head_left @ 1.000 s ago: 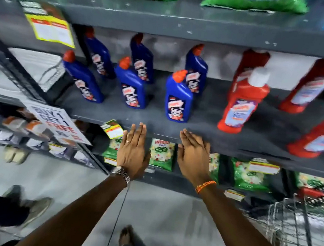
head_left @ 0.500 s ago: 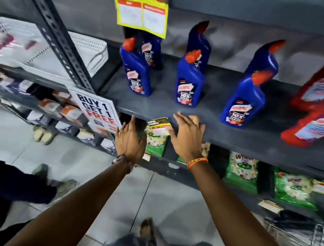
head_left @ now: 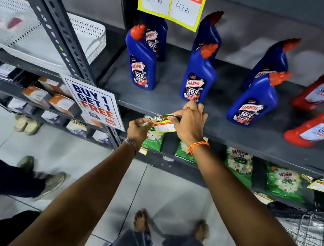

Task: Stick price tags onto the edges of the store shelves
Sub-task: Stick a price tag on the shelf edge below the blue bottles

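Note:
A small green, yellow and red price tag (head_left: 162, 123) sits against the front edge of the dark grey shelf (head_left: 236, 140) that carries blue cleaner bottles (head_left: 198, 80). My left hand (head_left: 139, 129) pinches the tag's left end. My right hand (head_left: 188, 124) holds its right end, fingers curled over the shelf edge. Higher up, a larger yellow price tag (head_left: 171, 1) with handwritten prices hangs from the upper shelf.
A "Buy 1 Get 1 Free" sign (head_left: 95, 102) hangs on the perforated upright (head_left: 53, 19) to the left. Red bottles (head_left: 321, 114) stand at the right and green packets (head_left: 238, 163) fill the shelf below. Another person's feet (head_left: 49, 182) are at the left, a wire cart (head_left: 311, 233) at the lower right.
Both hands went from resting flat on the shelf edge to gripping the small price tag at each end. The view has shifted left and moved closer to the shelf.

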{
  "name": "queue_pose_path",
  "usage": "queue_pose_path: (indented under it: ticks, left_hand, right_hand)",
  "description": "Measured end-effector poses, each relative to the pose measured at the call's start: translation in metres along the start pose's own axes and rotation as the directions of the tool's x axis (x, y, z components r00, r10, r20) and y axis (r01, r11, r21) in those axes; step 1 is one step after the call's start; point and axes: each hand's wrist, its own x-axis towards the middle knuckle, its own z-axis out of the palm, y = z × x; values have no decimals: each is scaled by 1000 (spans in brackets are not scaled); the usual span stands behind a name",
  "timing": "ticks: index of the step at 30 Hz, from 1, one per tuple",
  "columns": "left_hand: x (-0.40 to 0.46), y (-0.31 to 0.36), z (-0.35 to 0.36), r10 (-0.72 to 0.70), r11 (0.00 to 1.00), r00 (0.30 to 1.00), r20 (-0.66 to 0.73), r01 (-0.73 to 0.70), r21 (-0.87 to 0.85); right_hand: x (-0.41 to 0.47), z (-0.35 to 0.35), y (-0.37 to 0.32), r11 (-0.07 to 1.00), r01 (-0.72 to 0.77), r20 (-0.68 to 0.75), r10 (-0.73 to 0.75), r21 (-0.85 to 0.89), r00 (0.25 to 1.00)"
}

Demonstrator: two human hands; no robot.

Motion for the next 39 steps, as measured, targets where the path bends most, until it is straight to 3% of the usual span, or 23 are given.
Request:
queue_pose_path:
  ticks: [11,19,23,28,36,39]
  left_hand:
    - [5,-1,-7,25,996,996,-81,-17,88]
    - [36,-11,-25,60,923,989,-135,-4,384]
    - [-4,37,-25,97,894,990,-101,-42,447]
    - [-45,75,-13,193,833,970,-150,-81,547]
    - [-40,75,-7,289,659,946,-150,-83,748]
    - [-38,70,-4,381,611,916,-128,-146,778]
  right_hand:
    - [2,1,-5,998,-32,-14,31,-63,999]
    - [-18,5,-10,993,-94,-92,88,-71,992]
    - [-28,11,-5,986,-165,-98,166,19,981]
    - [-38,14,0,938,-306,-148,330,161,933]
    - [-45,27,3,926,-336,-211,368,174,906]
    - [-45,32,5,926,-329,-215,364,184,906]
